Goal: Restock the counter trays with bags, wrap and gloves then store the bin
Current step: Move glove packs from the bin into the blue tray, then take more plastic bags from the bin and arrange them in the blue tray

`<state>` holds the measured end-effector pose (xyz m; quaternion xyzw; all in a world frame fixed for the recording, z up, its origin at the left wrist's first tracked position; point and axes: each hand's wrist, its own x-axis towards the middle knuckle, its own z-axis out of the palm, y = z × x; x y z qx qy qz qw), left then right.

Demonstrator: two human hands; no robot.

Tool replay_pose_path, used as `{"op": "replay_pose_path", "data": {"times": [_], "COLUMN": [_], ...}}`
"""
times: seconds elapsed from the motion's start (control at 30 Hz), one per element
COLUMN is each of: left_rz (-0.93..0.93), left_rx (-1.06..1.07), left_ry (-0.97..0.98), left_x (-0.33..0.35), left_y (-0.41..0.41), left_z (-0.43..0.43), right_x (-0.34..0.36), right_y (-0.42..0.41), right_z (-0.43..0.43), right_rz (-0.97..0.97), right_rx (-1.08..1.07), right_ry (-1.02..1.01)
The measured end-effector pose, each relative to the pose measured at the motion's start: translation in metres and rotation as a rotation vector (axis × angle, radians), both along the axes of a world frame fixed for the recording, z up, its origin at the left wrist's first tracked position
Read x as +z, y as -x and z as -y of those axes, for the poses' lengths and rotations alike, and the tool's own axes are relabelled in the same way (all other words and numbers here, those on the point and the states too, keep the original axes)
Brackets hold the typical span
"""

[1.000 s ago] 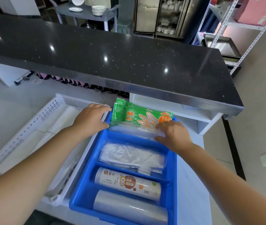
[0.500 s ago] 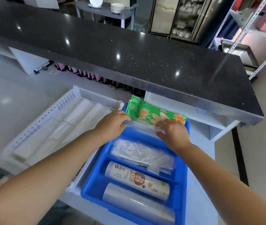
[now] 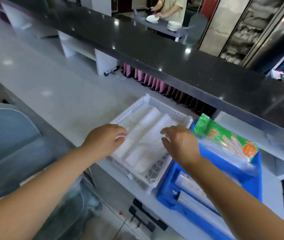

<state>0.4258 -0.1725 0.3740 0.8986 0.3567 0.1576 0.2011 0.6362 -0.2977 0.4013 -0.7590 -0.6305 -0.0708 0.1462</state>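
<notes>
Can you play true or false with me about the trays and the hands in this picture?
1. The green glove packet lies at the far end of the blue tray. True.
2. The white perforated tray is stacked on top of the blue tray. False: the two stand side by side on the counter, the white one on the left.
3. Both hands are over the white tray. True: the left hand and the right hand are above the white bag rolls.
4. The right hand is holding the glove packet. False: it is apart from the packet, fingers spread, holding nothing.
5. The raised counter top behind the trays is white. False: it is black and shiny.
</notes>
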Motion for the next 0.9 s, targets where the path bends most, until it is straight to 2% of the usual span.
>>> {"op": "replay_pose_path", "data": {"times": [0.23, 0.47, 0.67, 0.9], "left_rz": [-0.028, -0.116, -0.159, -0.133], "left_rx": [0.304, 0.558, 0.699, 0.810], "left_ry": [0.072, 0.281, 0.428, 0.623], "left_x": [-0.028, -0.087, -0.143, -0.220], "left_y": [0.227, 0.406, 0.459, 0.468], "left_z": [-0.036, -0.038, -0.031, -0.026], "right_x": [-0.025, -0.096, -0.157, -0.252], "right_y": [0.198, 0.344, 0.379, 0.389], "right_z": [-0.079, -0.131, -0.155, -0.202], "right_rz": [0.050, -0.049, -0.066, -0.223], "right_rx": [0.239, 0.402, 0.386, 0.270], "right_ry": [0.014, 0.281, 0.485, 0.771]}}
